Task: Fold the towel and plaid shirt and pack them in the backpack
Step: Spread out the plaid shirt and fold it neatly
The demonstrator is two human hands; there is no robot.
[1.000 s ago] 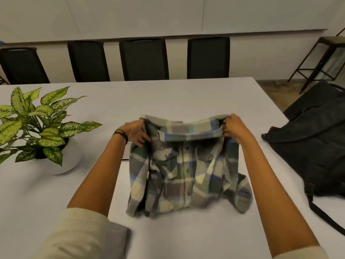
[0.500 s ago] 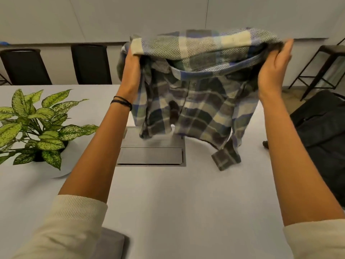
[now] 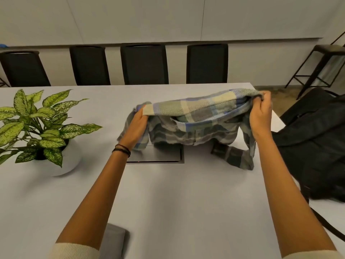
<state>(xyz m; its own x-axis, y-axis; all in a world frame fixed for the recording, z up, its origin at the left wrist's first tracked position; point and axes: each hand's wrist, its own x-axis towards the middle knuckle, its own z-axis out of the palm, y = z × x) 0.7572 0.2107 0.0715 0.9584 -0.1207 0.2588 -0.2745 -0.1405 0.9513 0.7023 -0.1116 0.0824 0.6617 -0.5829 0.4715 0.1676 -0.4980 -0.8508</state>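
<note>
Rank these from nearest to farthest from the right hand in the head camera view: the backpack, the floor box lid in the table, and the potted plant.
Measured from the right hand, which grips the plaid shirt:
1. Backpack, just to its right at the table's edge.
2. Floor box lid, to its left, partly under the shirt.
3. Potted plant, far left on the table.

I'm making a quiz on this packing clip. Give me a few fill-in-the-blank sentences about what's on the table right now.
1. Both hands, left hand and right hand, grip the ____ shirt.
2. The black backpack lies at the table's ____ edge.
3. The potted plant stands in a ____ pot.

Missing words: plaid; right; white
</note>
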